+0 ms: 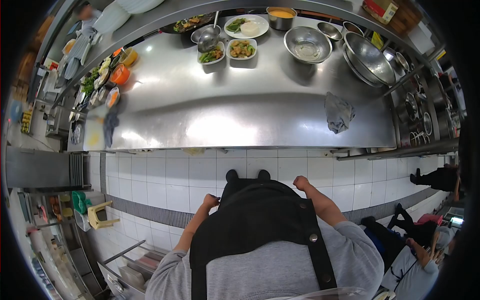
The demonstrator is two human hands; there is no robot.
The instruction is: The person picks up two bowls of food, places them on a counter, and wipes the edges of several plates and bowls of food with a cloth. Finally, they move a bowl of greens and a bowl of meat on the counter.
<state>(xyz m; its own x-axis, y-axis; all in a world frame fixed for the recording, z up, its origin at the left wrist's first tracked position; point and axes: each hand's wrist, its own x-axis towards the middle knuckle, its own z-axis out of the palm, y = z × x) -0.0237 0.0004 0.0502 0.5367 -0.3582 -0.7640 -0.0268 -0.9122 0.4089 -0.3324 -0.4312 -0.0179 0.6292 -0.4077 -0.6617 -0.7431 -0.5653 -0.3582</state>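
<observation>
My left hand hangs beside the black apron, low over the tiled floor, with its fingers curled; whether anything is inside cannot be made out. On the other side, my right hand is held out from the apron, also curled, its palm side hidden. Neither hand touches the steel table. On that table, toward the back, are two square white bowls of food with a ladle above one, a white plate and a steel bowl. A grey cloth lies crumpled at the right.
Small tubs of ingredients, one an orange container, line the table's left end. Large steel bowls sit at the back right. Behind me are a yellow stool and a metal rack. Other people are at the lower right.
</observation>
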